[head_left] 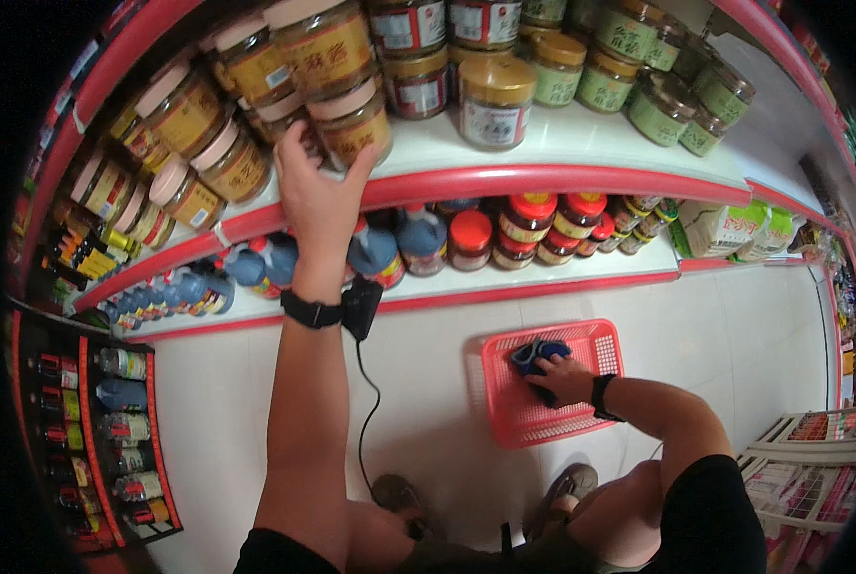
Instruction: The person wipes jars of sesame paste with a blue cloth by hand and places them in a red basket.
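On the upper shelf, my left hand (318, 187) has its fingers and thumb around the lower part of a brown jar (351, 134) with a yellow label and a pale pink lid. A similar larger jar (328, 53) stands on top of it. My right hand (564, 381) reaches down into a pink plastic basket (504, 435) on the floor. Its fingers close over a dark blue, soft-looking bundle (535, 356); the kind cannot be told. A black band with a small box (356, 308) and a cable sits on my left wrist.
More yellow-label jars (232, 163) crowd the shelf on the left. A gold-lidded jar (497, 100) stands near the shelf edge, with green-label jars (605, 81) beyond. Blue bottles (375, 253) and red-lidded jars (526, 230) line the lower shelf. A bottle rack (93, 421) stands at left.
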A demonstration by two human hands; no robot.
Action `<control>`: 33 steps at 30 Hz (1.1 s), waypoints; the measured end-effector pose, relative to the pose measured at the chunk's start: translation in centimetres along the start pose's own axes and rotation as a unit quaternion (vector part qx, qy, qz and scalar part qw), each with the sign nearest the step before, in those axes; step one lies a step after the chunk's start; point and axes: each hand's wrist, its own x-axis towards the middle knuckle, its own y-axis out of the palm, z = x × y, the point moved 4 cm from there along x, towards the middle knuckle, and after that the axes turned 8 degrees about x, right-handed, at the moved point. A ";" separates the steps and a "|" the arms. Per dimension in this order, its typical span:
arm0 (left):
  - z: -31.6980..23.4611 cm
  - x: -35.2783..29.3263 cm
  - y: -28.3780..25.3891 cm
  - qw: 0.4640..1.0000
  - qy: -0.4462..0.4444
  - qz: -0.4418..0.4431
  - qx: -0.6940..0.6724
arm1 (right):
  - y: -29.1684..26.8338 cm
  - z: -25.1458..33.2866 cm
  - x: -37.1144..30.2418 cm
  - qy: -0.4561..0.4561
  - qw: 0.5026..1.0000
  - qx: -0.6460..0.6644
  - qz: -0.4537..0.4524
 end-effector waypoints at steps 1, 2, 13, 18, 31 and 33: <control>-0.1 0.0 0.1 1.000 0.001 -0.002 0.001 | 0.2 -0.5 0.7 0.012 0.999 -0.018 -0.033; 0.1 -0.2 0.1 1.000 0.002 -0.001 0.006 | -0.1 -0.8 0.7 0.002 0.995 -0.056 -0.079; 0.2 -0.6 0.3 0.999 0.021 -0.041 0.019 | 1.8 -5.6 2.5 0.064 0.987 0.097 -0.107; 0.3 -0.6 0.4 1.000 0.000 -0.025 -0.016 | -0.7 -6.7 0.5 0.038 0.954 0.250 -0.163; -0.5 -0.1 -0.4 0.998 -0.005 -0.014 -0.066 | -0.9 -4.9 1.3 0.095 0.972 0.181 -0.118; -0.7 0.2 -1.3 0.997 -0.019 -0.009 -0.075 | 0.0 -4.2 1.6 0.085 0.981 0.135 -0.111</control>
